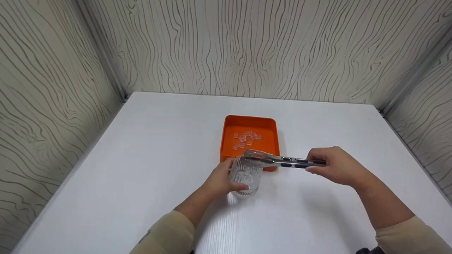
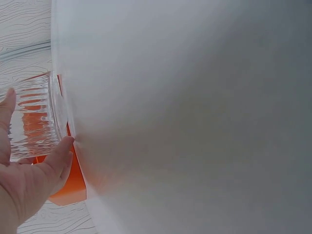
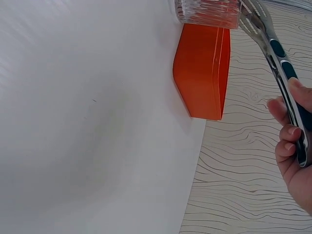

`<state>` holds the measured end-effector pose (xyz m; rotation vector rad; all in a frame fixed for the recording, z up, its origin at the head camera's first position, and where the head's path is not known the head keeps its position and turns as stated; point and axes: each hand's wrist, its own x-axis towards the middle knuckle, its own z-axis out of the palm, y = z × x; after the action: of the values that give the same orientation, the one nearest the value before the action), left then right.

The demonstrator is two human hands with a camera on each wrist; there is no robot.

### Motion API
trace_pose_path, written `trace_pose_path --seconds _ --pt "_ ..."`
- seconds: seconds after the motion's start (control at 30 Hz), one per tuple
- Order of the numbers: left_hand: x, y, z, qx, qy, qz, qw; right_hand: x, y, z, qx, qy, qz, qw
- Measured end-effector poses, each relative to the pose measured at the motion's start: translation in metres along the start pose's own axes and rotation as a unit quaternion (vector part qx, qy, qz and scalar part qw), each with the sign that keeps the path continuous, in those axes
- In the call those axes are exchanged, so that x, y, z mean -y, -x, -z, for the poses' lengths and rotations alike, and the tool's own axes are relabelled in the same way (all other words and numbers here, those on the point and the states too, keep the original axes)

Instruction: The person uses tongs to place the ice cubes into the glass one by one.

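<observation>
My left hand (image 1: pixel 218 179) holds a clear ribbed glass (image 1: pixel 251 178) by its side, fingers and thumb curled round it. The glass stands at the near edge of an orange tray (image 1: pixel 250 121) and overlaps its front corner in the head view. My right hand (image 1: pixel 337 166) grips metal tongs (image 1: pixel 279 161) with dark inlays on their handles. The slotted tong heads (image 3: pixel 254 19) are right at the mouth of the glass, close together; I cannot tell whether they pinch anything. Inside the tray lie several small clear cubes (image 1: pixel 242 138).
The white table (image 1: pixel 159 141) extends around the tray on all sides. Patterned panels (image 1: pixel 229 46) close it in at the back, left and right. Beige sleeves (image 1: pixel 169 231) cover the forearms at the near edge.
</observation>
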<state>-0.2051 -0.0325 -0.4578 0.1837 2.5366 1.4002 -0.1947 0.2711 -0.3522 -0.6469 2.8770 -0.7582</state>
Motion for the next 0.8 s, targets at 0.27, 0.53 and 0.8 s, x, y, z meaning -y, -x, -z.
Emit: trace_pose_path --seconds 0.27,0.53,0.8 --pt "0.0 0.0 0.001 0.0 -0.006 -0.013 0.9999 -0.004 -0.001 0.005 -0.032 -0.006 -0.001 0.999" --pt "0.0 -0.001 -0.001 -0.004 -0.013 0.004 0.9999 -0.01 -0.006 0.0 -0.059 0.01 -0.053 0.997" --pt "0.0 0.0 -0.001 -0.007 -0.012 0.006 0.9999 -0.013 -0.014 -0.012 -0.061 0.023 -0.107 0.992"
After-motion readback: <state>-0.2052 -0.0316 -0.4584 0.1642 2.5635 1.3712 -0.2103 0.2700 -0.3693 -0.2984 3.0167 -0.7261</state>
